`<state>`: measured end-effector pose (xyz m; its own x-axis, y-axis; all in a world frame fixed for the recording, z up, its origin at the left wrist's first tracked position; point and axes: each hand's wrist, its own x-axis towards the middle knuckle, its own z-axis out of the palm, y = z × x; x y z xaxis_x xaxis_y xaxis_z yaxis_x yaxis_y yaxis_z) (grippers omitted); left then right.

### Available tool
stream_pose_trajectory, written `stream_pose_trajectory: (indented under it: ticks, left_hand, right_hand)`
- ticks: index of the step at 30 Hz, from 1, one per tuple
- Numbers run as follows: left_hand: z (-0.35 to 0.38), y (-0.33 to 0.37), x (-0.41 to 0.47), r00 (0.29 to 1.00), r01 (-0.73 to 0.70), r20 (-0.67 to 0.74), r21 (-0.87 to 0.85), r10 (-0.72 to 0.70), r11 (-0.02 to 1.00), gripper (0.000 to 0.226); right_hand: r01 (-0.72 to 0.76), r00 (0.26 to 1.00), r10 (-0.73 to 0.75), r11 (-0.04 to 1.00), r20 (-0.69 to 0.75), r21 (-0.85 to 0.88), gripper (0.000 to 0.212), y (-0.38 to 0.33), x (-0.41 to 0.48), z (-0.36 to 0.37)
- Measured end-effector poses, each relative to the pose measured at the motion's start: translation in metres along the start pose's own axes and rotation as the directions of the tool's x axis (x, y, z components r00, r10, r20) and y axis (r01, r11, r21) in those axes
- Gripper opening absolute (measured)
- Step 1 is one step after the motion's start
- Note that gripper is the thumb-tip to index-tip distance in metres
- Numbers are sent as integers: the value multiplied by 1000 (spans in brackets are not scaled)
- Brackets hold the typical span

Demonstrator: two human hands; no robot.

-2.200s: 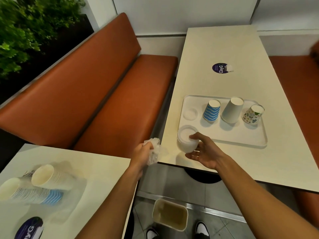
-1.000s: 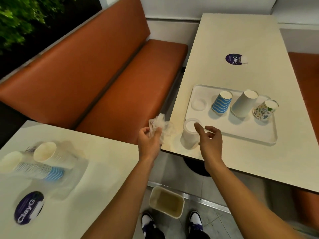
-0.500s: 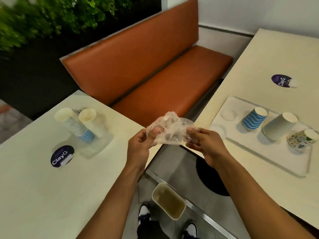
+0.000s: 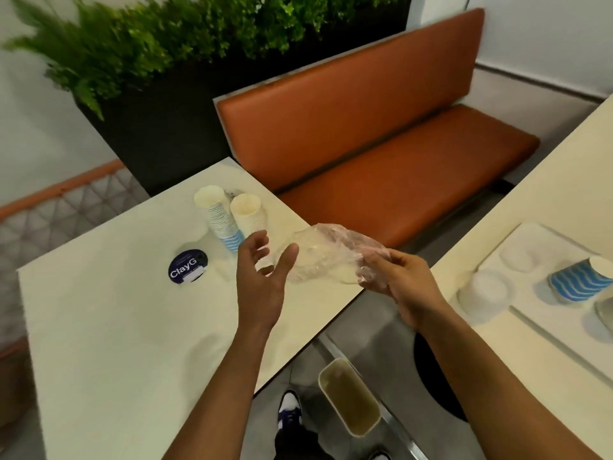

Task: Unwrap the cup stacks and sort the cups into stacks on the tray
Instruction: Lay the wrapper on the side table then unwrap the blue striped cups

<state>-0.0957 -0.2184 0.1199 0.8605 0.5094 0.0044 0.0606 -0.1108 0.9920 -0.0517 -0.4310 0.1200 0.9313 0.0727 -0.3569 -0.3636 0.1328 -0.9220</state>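
Above the bin [image 4: 348,396], the left hand [image 4: 262,280] has released the wrapper [image 4: 325,257] and opens toward the stacks [image 4: 229,217] on the left desk [image 4: 116,327]; the right hand [image 4: 398,287] alone pinches it, probably to drop it.

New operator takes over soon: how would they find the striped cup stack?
Start at the left table with the round dark sticker. Beyond the sticker sit two cup stacks. The striped stack, on the left, has blue bands; the plain stack is cream.
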Motion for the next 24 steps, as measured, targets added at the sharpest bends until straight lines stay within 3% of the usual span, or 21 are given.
stream_pose_trajectory:
  ticks: [2, 4, 7, 10, 15, 17, 20, 22, 24]
  left_hand:
    - [-11, 6, 0, 988, -102, -119, 11, 103, 995, 41]
    - [-18, 9, 2, 990, -108, -86, 9, 108, 994, 29]
    - [-21, 7, 11, 990, 60, 121, 88, -71, 994, 36]
    - [-22, 2, 24, 943, 241, 209, 111, -260, 964, 42]
    - [-40, -14, 54, 883, 385, 302, -32, -358, 922, 24]
    - [-50, -19, 64, 875, 379, 339, -33, -346, 925, 21]
    - [-65, -23, 74, 860, 332, 429, -59, -277, 941, 21]
    - [-74, -26, 80, 841, 293, 485, -37, -239, 955, 16]
    - [-80, -28, 83, 814, 251, 538, 18, -221, 968, 15]
  right_hand:
    - [33, 998, -34, 999, -47, -25, 12, 1, 5, 20]
    - [64, 995, -67, 997, -77, -35, 14, 1, 8, 37]
    - [120, 989, -128, 987, -74, -110, 15, 3, 10, 66]
    - [191, 979, -203, 950, -24, -246, 18, 6, 10, 89]
    - [221, 972, -188, 939, 144, -264, 21, 14, 14, 109]
    - [153, 977, -122, 972, 173, -180, 31, 16, 18, 115]
    - [-83, 993, 84, 996, 79, -21, 59, 21, 29, 124]
    - [-239, 967, 242, 970, 75, -45, 75, 24, 38, 128]
    - [-327, 925, 341, 939, 166, -104, 92, 29, 44, 133]
